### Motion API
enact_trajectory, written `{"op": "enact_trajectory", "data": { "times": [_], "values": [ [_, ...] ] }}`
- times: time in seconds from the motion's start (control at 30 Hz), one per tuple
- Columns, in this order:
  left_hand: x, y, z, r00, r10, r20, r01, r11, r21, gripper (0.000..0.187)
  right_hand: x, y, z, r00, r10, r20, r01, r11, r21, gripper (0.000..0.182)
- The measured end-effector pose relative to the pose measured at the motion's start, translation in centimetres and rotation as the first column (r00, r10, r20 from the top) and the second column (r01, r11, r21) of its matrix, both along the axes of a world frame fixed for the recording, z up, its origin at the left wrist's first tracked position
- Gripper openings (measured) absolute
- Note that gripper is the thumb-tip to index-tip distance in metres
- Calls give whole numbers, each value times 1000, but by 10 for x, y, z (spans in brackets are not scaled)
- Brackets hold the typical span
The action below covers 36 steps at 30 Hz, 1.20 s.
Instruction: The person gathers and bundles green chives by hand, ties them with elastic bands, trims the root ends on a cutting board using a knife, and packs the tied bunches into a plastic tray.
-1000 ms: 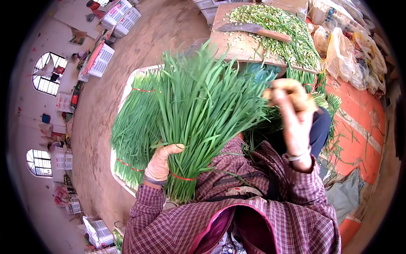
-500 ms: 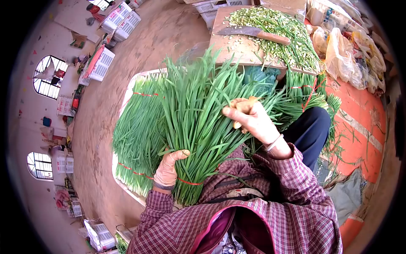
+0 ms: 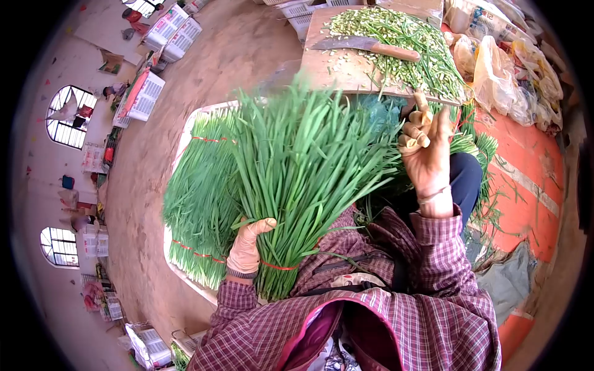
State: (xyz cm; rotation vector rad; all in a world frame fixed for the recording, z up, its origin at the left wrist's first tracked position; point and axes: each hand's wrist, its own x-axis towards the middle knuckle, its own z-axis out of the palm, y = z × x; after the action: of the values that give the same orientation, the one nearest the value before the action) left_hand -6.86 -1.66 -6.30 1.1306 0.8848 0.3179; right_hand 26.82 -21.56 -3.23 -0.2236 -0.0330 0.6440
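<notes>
My left hand, in a pale glove, is wrapped round the lower part of a large bunch of long green garlic chives. A red band circles the bunch near its base, and the leaves fan out upward. To the right of the leaves, my right hand is raised with its palm showing. Tan coverings sit on its fingers, some bent and some stretched apart, and nothing shows in its grasp. Beside the held bunch, more banded chives lie in a white tray.
A wooden board at the top carries a knife and chopped stems. Plastic bags lie at the upper right above an orange surface. Banded bundles lie behind my knee. Grey cloth is at the right.
My right hand has moved up and right, away from the leaves, and its fingers have spread from a closed pose. My left hand keeps its hold; the leaf tips have shifted slightly.
</notes>
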Motion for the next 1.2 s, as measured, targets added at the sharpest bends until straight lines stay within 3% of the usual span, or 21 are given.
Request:
{"op": "enact_trajectory", "data": {
  "times": [0.07, 0.1, 0.2, 0.23, 0.27, 0.3, 0.33, 0.4, 0.43, 0.53, 0.6, 0.67, 0.73, 0.87, 0.9, 0.93, 1.0, 1.03, 1.07, 1.13, 1.2],
  "values": [
    [13, -9, 12, 998, -21, 61, 19, 999, 41, 30, -6, -3, 12, 983, 116, 144, -112, 993, -34, 47],
    [12, -4, 8, 999, -26, 35, 25, 999, 26, 30, -10, 0, 14, 943, 115, 313, -40, 971, -237, 43],
    [21, -14, 15, 996, -36, 78, 26, 992, 125, 31, -33, 8, 43, 689, 221, 690, 258, 815, -519, 23],
    [15, -9, 11, 997, -62, 51, 56, 993, 106, 33, -35, 12, 49, 496, 270, 825, 368, 796, -481, 15],
    [11, -8, 7, 997, -60, 50, 54, 993, 108, 33, -37, 24, 44, 213, 255, 943, 555, 763, -332, 14],
    [15, -14, 13, 998, -45, 50, 39, 993, 109, 36, -41, 37, 45, -69, 221, 973, 704, 702, -109, 18],
    [20, -20, 20, 998, -32, 51, 26, 994, 110, 38, -46, 38, 52, -237, 385, 892, 777, 626, -64, 21],
    [25, -28, 29, 999, -29, 41, 23, 991, 129, 43, -52, 55, 33, -380, 326, 866, 751, 655, 84, 28],
    [23, -29, 28, 999, 4, 43, -7, 996, 84, 45, -54, 55, 18, -409, 452, 793, 783, 620, 50, 28],
    [17, -29, 27, 997, 59, 40, -61, 997, 57, 47, -50, 33, -23, -348, 560, 752, 740, 657, -147, 27],
    [14, -30, 22, 988, 102, 113, -97, 994, -54, 46, -52, 14, -37, -304, 613, 730, 723, 647, -242, 27],
    [19, -27, 17, 989, 69, 128, -67, 997, -25, 43, -53, 1, -41, -213, 643, 735, 710, 619, -336, 26],
    [23, -27, 18, 997, 12, 78, -16, 999, 52, 40, -47, -5, -40, -174, 634, 753, 730, 596, -333, 25],
    [19, -20, 8, 997, 50, 64, -50, 999, 3, 30, -19, -9, -43, -169, 687, 706, 810, 505, -298, 19],
    [18, -20, 8, 998, 34, 48, -35, 999, 17, 42, -12, -11, -40, -155, 692, 705, 845, 463, -269, 18],
    [20, -22, 9, 998, 41, 50, -42, 999, 20, 42, -8, -11, -26, -119, 702, 702, 857, 430, -285, 17],
    [26, -24, 9, 994, -6, 110, 0, 998, 59, 60, 0, -10, -7, -39, 586, 809, 879, 405, -251, 15],
    [24, -19, 5, 997, -59, 58, 55, 996, 66, 81, 2, -10, 8, -35, 540, 841, 870, 431, -240, 13],
    [27, -22, 11, 997, -56, 61, 52, 996, 67, 81, 7, -8, 17, -230, 461, 857, 872, 488, -29, 9],
    [33, -29, 25, 997, -70, 38, 66, 993, 94, 92, -6, 2, 43, 39, 289, 956, 794, 572, -205, 4],
    [35, -34, 32, 997, -74, 29, 71, 994, 87, 99, -12, 10, 64, -35, 198, 979, 780, 618, -97, 5]
  ]
}}
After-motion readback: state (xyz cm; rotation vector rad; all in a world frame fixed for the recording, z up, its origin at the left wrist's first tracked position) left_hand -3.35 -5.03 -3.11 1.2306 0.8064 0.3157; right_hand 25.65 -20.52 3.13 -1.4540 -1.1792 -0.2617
